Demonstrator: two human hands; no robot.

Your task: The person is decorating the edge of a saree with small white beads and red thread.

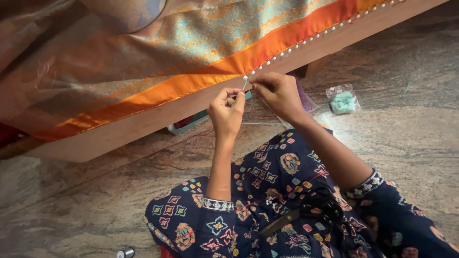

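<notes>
Black scissors (pixel 306 213) lie on the patterned lap, below both hands. Right of the fingers, a clear bag of teal beads (pixel 342 101) sits on the floor. The left hand (pixel 226 112) and right hand (pixel 278 93) have fingers pinched together on teal thread (pixel 245 85) at the orange fabric border (pixel 248 59).

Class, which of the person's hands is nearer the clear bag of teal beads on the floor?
Right. The right hand works just left of the bag of teal beads; the left hand is farther left.

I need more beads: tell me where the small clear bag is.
The small clear bag lies on the stone floor, right of the right hand, below the wooden frame.
</notes>
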